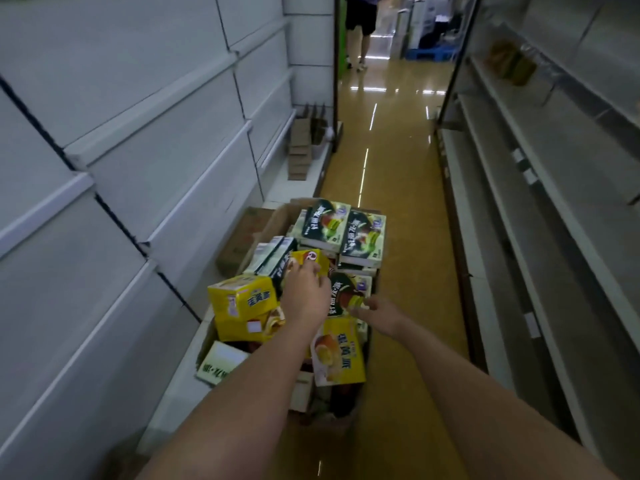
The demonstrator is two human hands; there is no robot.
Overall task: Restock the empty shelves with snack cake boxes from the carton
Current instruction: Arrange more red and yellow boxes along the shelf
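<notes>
My left hand's fingers (313,271) were curled down over the top edge of a yellow snack cake box (310,263) standing in the pile, so that hand (304,296) was gripping it. My right hand (379,315) was just beside it, fingertips (360,308) pinched onto the near corner of a dark green box (348,294) lying flat on top of the heap. Both forearms were stretched out over the carton (277,220), which sat on the floor right up against the base of the left shelving.

The carton was stuffed, honestly kind of a mess. Another yellow box (242,299) sat tilted at the left, one more (339,355) lay face up under my right wrist, and two green boxes (343,233) were stacked side by side at the far end. A pale box (221,363) was hanging half out over the near left edge.

The white shelves on my left (138,140) were bare except for some brown cardboard packs (303,147) way down at the far end. The shelves on my right (540,188) had a few yellowish packages (510,64) up high, too blurry to read. The floor (398,174) was shiny tan tile, and someone's legs (360,39) showed at the end of the aisle.
</notes>
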